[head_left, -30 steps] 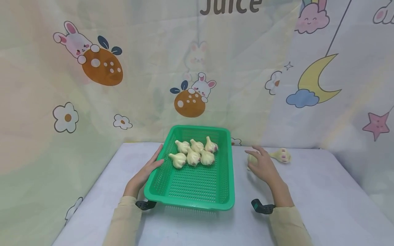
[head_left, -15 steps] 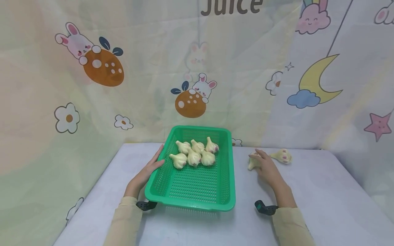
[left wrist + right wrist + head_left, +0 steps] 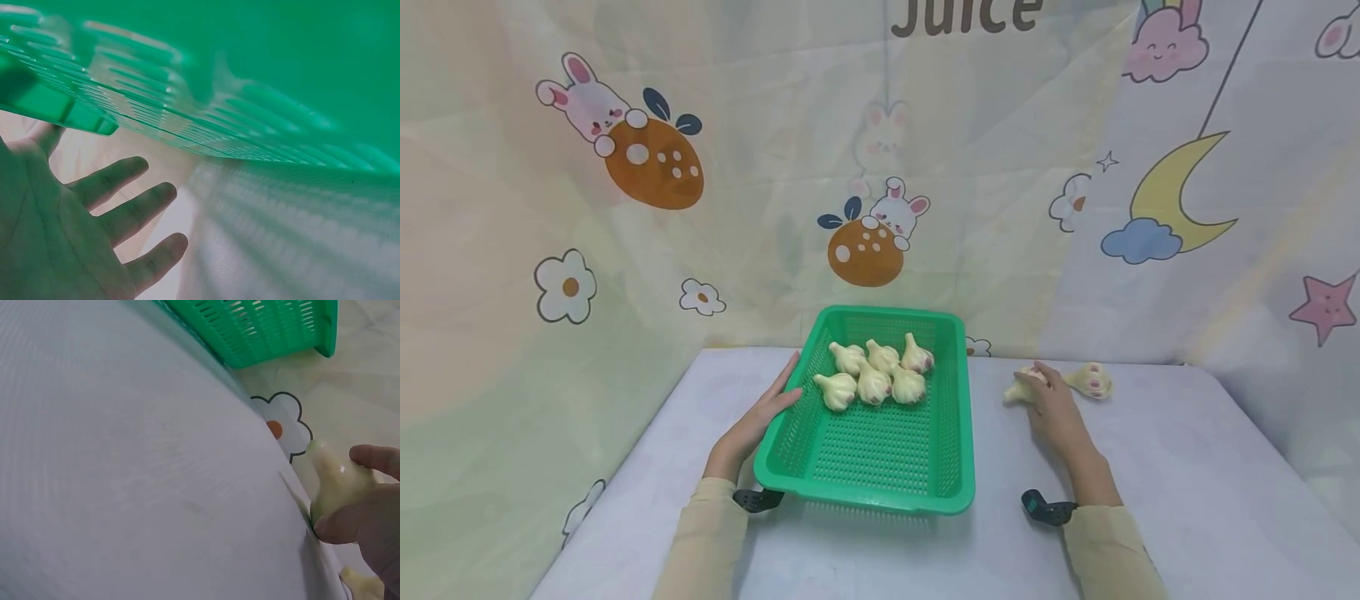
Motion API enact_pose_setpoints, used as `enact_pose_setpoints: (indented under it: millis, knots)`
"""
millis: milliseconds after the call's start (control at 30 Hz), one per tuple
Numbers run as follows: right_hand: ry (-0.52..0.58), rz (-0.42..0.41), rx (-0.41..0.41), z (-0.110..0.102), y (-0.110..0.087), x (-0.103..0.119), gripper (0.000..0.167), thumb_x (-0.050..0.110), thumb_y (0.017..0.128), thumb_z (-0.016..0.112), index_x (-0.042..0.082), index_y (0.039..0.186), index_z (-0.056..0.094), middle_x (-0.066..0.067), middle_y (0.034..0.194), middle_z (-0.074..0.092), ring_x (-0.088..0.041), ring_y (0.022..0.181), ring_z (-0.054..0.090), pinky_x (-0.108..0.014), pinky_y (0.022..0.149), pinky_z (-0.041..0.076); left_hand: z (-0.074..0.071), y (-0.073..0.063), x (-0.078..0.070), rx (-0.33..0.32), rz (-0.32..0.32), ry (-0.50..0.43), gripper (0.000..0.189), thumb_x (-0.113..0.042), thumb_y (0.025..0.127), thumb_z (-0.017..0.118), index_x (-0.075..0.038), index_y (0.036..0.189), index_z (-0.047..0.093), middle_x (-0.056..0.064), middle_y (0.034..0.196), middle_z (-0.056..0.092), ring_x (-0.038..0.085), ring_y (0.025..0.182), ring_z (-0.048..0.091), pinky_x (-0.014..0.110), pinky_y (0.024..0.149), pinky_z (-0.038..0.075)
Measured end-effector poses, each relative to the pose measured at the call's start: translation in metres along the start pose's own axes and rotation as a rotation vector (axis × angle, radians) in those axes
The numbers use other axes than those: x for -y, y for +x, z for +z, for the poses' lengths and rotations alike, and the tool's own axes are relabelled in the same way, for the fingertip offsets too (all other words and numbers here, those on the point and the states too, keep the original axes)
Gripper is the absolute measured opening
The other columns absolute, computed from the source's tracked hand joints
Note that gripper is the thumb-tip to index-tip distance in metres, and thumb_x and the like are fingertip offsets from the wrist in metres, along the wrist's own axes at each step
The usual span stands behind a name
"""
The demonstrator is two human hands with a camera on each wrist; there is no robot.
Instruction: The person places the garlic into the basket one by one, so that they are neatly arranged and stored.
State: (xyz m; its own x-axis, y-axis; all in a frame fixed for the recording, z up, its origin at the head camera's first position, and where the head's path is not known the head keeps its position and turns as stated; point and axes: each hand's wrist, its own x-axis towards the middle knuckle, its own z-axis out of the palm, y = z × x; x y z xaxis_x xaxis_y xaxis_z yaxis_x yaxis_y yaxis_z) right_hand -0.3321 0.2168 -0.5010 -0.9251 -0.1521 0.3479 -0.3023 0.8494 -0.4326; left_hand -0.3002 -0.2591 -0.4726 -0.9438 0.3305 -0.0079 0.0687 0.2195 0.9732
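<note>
A garlic bulb (image 3: 1024, 387) lies at the right of the table, its stem pointing left. My right hand (image 3: 1055, 408) pinches this bulb between thumb and fingers, as the right wrist view also shows. Just behind that hand is a second garlic bulb (image 3: 1092, 381). My left hand (image 3: 760, 423) is at the left side of a green plastic basket (image 3: 880, 501), its thumb at the rim. In the left wrist view, the fingers (image 3: 137, 212) are spread and straight below the rim. Several garlic bulbs (image 3: 874, 385) sit in the far half of the basket.
A white cloth covers the table (image 3: 880, 558). Behind it hangs a printed curtain (image 3: 760, 167) with rabbits, flowers and a moon. The basket's perforated wall (image 3: 250, 325) appears at the top of the right wrist view.
My right hand has come down onto the near right bulb and taken hold of it. The bulb has turned so its stem points left. My left hand and the basket stay put.
</note>
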Motion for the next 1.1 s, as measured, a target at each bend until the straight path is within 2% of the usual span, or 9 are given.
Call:
enact_pose_setpoints:
  millis: [133, 200, 467, 733, 933, 1100]
  knots:
    - [0.014, 0.046, -0.027, 0.003, -0.001, -0.004, 0.062, -0.013, 0.075, 0.064, 0.004, 0.133, 0.049, -0.030, 0.141, 0.032, -0.052, 0.125, 0.036, -0.063, 0.101, 0.033, 0.000, 0.000, -0.001, -0.001, 0.005, 0.002, 0.062, -0.038, 0.101, 0.035, -0.040, 0.152, -0.001, -0.012, 0.159, -0.007, 0.024, 0.147, -0.011, 0.066, 0.111, 0.003]
    - [0.022, 0.072, -0.033, 0.005, -0.002, -0.007, 0.064, -0.011, 0.076, 0.066, 0.004, 0.135, 0.048, -0.031, 0.140, 0.033, -0.052, 0.125, 0.036, -0.063, 0.101, 0.032, 0.000, 0.000, -0.001, -0.001, 0.003, 0.004, 0.063, -0.038, 0.101, 0.035, -0.039, 0.152, -0.001, -0.013, 0.159, -0.007, 0.024, 0.147, -0.011, 0.066, 0.111, 0.003]
    - [0.053, 0.164, -0.036, 0.004, -0.003, -0.013, 0.065, -0.005, 0.080, 0.066, 0.003, 0.139, 0.041, -0.030, 0.139, 0.034, -0.052, 0.124, 0.038, -0.064, 0.101, 0.032, 0.000, 0.000, -0.001, 0.000, 0.002, -0.003, 0.061, -0.037, 0.102, 0.034, -0.043, 0.151, 0.000, -0.013, 0.159, -0.007, 0.024, 0.147, -0.011, 0.066, 0.112, 0.003]
    - [0.092, 0.222, -0.002, 0.004, -0.004, -0.014, 0.066, 0.005, 0.083, 0.068, 0.000, 0.142, 0.037, -0.031, 0.135, 0.037, -0.052, 0.121, 0.041, -0.063, 0.101, 0.033, 0.001, -0.001, -0.001, -0.007, -0.017, 0.005, 0.057, -0.039, 0.101, 0.035, -0.053, 0.146, 0.003, -0.013, 0.159, -0.007, 0.024, 0.147, -0.010, 0.065, 0.112, 0.005]
    - [0.086, 0.218, -0.030, 0.006, -0.004, -0.014, 0.064, 0.018, 0.088, 0.066, -0.004, 0.141, 0.038, -0.031, 0.133, 0.039, -0.050, 0.120, 0.042, -0.061, 0.100, 0.034, 0.001, -0.001, -0.001, -0.009, -0.020, 0.005, 0.058, -0.040, 0.101, 0.035, -0.052, 0.147, 0.003, -0.013, 0.159, -0.007, 0.025, 0.147, -0.010, 0.066, 0.111, 0.005]
    - [0.060, 0.212, -0.068, 0.006, -0.003, -0.011, 0.060, 0.020, 0.088, 0.066, -0.006, 0.137, 0.043, -0.030, 0.130, 0.044, -0.047, 0.119, 0.042, -0.059, 0.099, 0.035, 0.001, 0.000, -0.001, -0.011, -0.013, 0.011, 0.061, -0.040, 0.101, 0.035, -0.044, 0.151, 0.000, -0.013, 0.159, -0.007, 0.025, 0.147, -0.010, 0.066, 0.111, 0.004]
